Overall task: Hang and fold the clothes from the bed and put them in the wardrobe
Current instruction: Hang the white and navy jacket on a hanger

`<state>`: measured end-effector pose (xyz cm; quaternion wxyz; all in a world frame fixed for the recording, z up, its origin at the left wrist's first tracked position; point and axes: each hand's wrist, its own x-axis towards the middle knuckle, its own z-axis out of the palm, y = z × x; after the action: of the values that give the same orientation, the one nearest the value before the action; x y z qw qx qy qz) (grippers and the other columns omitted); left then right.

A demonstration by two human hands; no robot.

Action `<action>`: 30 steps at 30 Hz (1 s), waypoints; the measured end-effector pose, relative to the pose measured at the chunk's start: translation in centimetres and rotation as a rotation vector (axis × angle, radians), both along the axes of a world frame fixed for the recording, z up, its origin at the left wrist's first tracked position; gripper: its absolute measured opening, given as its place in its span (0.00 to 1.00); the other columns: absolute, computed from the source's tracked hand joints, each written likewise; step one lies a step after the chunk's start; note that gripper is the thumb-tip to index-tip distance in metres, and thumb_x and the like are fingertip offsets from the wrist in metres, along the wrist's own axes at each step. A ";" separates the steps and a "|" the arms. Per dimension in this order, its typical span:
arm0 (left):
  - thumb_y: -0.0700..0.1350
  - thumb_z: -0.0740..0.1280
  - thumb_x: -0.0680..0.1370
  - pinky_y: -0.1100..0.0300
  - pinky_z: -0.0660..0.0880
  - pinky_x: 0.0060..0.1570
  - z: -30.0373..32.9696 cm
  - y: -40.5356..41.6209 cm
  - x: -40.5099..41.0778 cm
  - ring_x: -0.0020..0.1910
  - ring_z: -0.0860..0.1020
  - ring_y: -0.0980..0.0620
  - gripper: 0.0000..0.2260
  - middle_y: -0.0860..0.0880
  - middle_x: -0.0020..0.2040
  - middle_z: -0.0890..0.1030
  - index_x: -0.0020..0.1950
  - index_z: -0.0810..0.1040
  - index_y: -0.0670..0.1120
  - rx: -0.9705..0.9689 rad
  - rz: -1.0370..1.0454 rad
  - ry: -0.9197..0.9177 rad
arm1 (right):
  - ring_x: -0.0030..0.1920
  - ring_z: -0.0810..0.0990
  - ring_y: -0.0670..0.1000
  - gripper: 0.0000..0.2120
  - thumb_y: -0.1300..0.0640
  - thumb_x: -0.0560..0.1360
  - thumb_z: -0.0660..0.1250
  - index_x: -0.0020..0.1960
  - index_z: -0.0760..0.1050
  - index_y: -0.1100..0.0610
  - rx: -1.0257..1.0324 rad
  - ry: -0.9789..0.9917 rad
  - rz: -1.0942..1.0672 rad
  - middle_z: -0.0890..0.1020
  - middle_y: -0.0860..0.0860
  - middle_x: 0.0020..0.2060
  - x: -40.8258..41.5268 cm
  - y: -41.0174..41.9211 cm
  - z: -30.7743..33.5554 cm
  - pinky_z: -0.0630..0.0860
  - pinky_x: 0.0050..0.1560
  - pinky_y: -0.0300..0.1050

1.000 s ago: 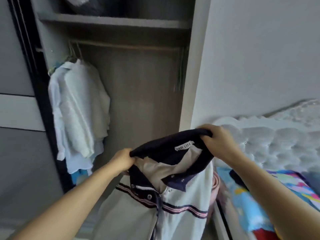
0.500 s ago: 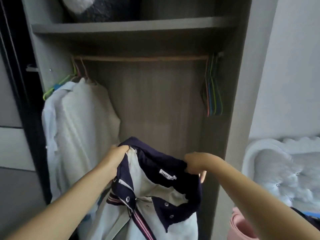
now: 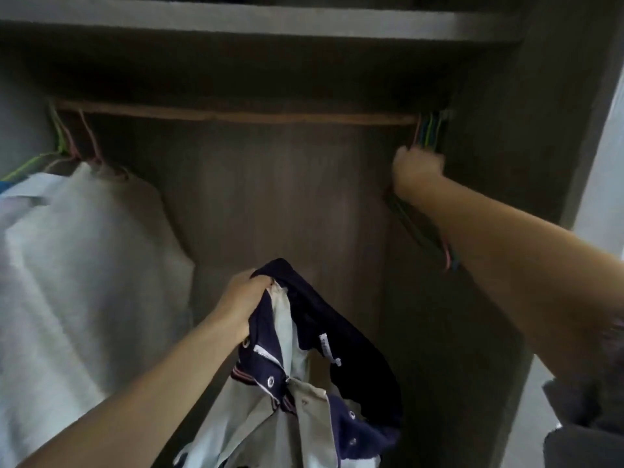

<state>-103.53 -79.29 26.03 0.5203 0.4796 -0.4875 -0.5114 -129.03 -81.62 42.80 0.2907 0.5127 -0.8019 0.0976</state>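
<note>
A cream jacket with a navy collar and snap buttons (image 3: 304,383) hangs from my left hand (image 3: 244,300), which grips it at the collar low in the middle of the wardrobe. My right hand (image 3: 417,172) is raised to the right end of the wooden rail (image 3: 236,116), its fingers curled round a bunch of coloured hangers (image 3: 430,130) that hang there; the hand is blurred. The lower ends of those hangers (image 3: 447,255) show below my right forearm.
White garments (image 3: 84,248) hang on coloured hangers at the left end of the rail. A grey shelf (image 3: 236,23) runs above the rail. The wardrobe's right side panel (image 3: 540,163) stands just past my right hand. The rail's middle stretch is bare.
My right hand has let go of the jacket collar and gone up to the hangers at the rail's right end. The left hand alone holds the jacket. The view has moved closer into the wardrobe.
</note>
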 end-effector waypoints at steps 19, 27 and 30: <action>0.35 0.59 0.78 0.61 0.70 0.31 0.1 -9.3 4.0 0.27 0.75 0.49 0.12 0.48 0.22 0.77 0.36 0.75 0.43 0.094 -0.312 -0.057 | 0.37 0.77 0.61 0.04 0.59 0.80 0.58 0.50 0.69 0.58 -0.709 -0.643 0.414 0.77 0.58 0.36 3.9 1.3 -11.0 0.69 0.38 0.51; 0.39 0.59 0.79 0.63 0.71 0.30 -1.9 -10.2 4.9 0.30 0.76 0.50 0.13 0.48 0.22 0.78 0.36 0.75 0.43 0.222 -0.391 -0.115 | 0.20 0.56 0.43 0.20 0.46 0.80 0.59 0.34 0.78 0.52 -1.117 -1.569 1.018 0.60 0.43 0.21 12.0 9.4 -14.1 0.55 0.22 0.31; 0.39 0.59 0.78 0.59 0.71 0.35 -1.8 -10.2 4.8 0.31 0.75 0.48 0.13 0.46 0.26 0.77 0.34 0.74 0.42 0.227 -0.381 -0.112 | 0.21 0.53 0.43 0.21 0.45 0.81 0.57 0.34 0.76 0.52 -1.269 -1.554 1.090 0.57 0.45 0.22 14.0 12.0 -13.0 0.53 0.23 0.34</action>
<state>-98.73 -89.49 24.25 0.3290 0.4619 -0.5367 -0.6248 -115.04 -69.63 29.79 -0.1584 0.3541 -0.2418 0.8894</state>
